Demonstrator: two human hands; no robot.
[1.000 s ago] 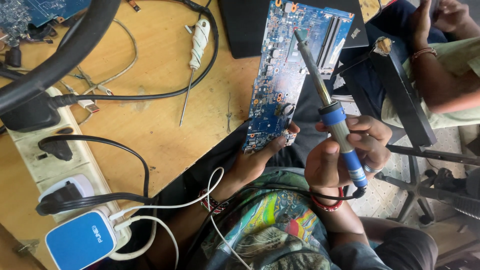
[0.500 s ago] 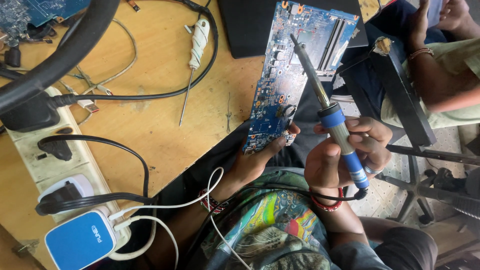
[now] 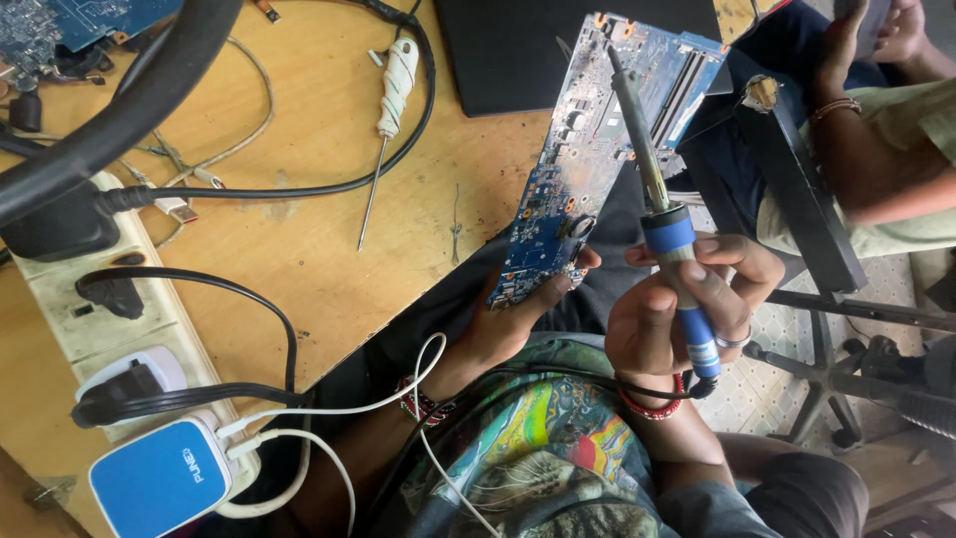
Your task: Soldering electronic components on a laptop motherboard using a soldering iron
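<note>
— Wooden workbench (image 3: 299,249) fills the head view from about 9 o'clock to 12. What lies on it?

— At 8 o'clock a pale power strip (image 3: 110,329) with black plugs and a blue-and-white charger (image 3: 159,478); white cables run off the charger toward 4 o'clock. A screwdriver with a white handle (image 3: 390,110) lies near 11 o'clock, its shaft pointing down, and a thick black cable (image 3: 129,110) curves across the upper left. A dark laptop (image 3: 498,50) sits at 12.

— And the hands?

— The left hand (image 3: 513,319), just below centre, pinches the lower end of a blue circuit board (image 3: 597,149), thumb on its face, fingers behind. The board stands tilted, rising toward 1 o'clock, off the bench edge over the lap.

— The right one?

— The right hand (image 3: 687,309), at 4 o'clock from centre, is closed around the blue grip of a soldering iron (image 3: 662,214). Its metal shaft reaches up toward 12, the tip over the board's upper part; whether it touches I cannot tell.

— Anyone else?

— Another person's arm (image 3: 876,169) with a bracelet at 2 o'clock, beside a black stool (image 3: 797,199).
</note>
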